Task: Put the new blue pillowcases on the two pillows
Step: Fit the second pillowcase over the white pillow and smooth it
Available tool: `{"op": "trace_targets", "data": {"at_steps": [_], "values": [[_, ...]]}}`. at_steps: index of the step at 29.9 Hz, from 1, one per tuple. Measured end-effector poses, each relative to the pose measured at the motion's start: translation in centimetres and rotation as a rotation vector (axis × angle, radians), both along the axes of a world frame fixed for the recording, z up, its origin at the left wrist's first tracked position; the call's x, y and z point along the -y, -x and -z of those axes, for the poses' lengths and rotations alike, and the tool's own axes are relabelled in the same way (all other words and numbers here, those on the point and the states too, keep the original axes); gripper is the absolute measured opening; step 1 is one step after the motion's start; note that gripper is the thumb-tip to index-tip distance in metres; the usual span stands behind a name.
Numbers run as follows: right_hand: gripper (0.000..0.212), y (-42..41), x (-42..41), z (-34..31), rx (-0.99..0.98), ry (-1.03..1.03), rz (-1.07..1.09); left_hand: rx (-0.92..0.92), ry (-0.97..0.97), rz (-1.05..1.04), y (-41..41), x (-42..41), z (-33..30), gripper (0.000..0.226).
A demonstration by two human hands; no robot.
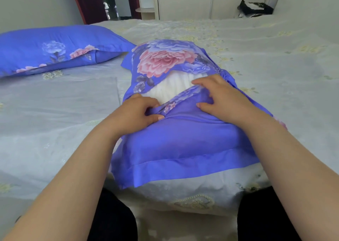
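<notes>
Left hand point(139, 108): pinching pillowcase point(183, 130) flap edge. Right hand point(218, 97): fingers spread, pressing the flap. Pillow point(176, 86): white, showing at the pillowcase opening, on bed point(256, 57). Second pillow point(55, 46): fully covered, left of pillowcase

Both pillowcases, the near one point(185, 130) and the far one point(55, 46), were blue with pink and pale blue flowers; the pillow point(172, 88) inside showed white; the bedspread point(55, 121) was pale grey with faint yellow flowers
</notes>
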State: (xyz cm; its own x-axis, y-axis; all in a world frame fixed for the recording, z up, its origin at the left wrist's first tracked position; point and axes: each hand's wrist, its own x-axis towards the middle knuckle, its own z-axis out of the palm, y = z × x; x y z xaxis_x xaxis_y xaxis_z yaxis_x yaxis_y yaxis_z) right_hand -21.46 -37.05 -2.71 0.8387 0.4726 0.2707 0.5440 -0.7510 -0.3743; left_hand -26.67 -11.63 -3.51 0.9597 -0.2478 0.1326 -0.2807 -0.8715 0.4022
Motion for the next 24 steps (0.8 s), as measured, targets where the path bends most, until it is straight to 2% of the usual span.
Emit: {"op": "trace_targets", "data": {"at_steps": [2, 4, 6, 8, 10, 12, 14, 16, 17, 18, 20, 21, 22, 24], "values": [[0.066, -0.2, -1.0, 0.2, -0.066, 0.039, -0.109, -0.156, 0.212, 0.049, -0.9, -0.5, -0.8, 0.034], [0.066, -1.0, -1.3, 0.3, -0.180, 0.074, -0.140, -0.296, 0.282, 0.020, -2.5, -1.3, -2.2, 0.033], [0.062, -1.8, -1.3, 0.1, -0.279, 0.067, -0.124, -0.162, 0.194, -0.089, -4.6, -2.0, -3.1, 0.041], [0.054, -2.7, -1.1, -0.4, -0.280, 0.003, -0.051, 0.135, -0.033, -0.304, -6.6, -1.6, -3.4, 0.045], [0.044, -3.7, -0.8, -0.8, -0.223, -0.056, 0.126, 0.345, -0.254, -0.462, -7.7, -0.5, -2.6, 0.038], [0.037, -4.4, -0.8, -1.0, -0.192, -0.031, 0.310, 0.394, -0.353, -0.532, -8.4, 0.0, -0.8, 0.041], [0.034, -5.0, -1.1, -1.1, -0.213, 0.067, 0.337, 0.356, -0.351, -0.587, -9.0, -0.6, 0.8, 0.047], [0.025, -5.3, -1.9, -1.0, -0.192, 0.102, 0.264, 0.311, -0.317, -0.631, -9.4, -1.2, 1.5, 0.049], [0.016, -5.6, -2.3, -0.9, -0.174, 0.014, 0.235, 0.299, -0.287, -0.651, -9.5, -1.3, 1.6, 0.048], [0.010, -5.6, -2.5, -1.0, -0.175, -0.160, 0.219, 0.292, -0.252, -0.672, -9.5, -1.1, 1.6, 0.046], [0.016, -6.0, -2.3, -1.3, -0.122, -0.572, 0.230, 0.333, -0.156, -0.683, -9.0, -0.4, 1.1, 0.036], [0.013, -6.4, -1.9, -1.2, -0.045, -0.643, 0.246, 0.368, -0.092, -0.671, -8.6, 0.0, 0.7, 0.031], [0.011, -6.7, -1.6, -1.1, 0.000, -0.605, 0.258, 0.386, -0.011, -0.649, -8.4, 0.2, 0.3, 0.027], [0.028, -7.4, -0.9, -0.4, -0.075, -0.435, 0.223, 0.361, 0.196, -0.556, -8.2, 0.4, 0.0, 0.025]]}}
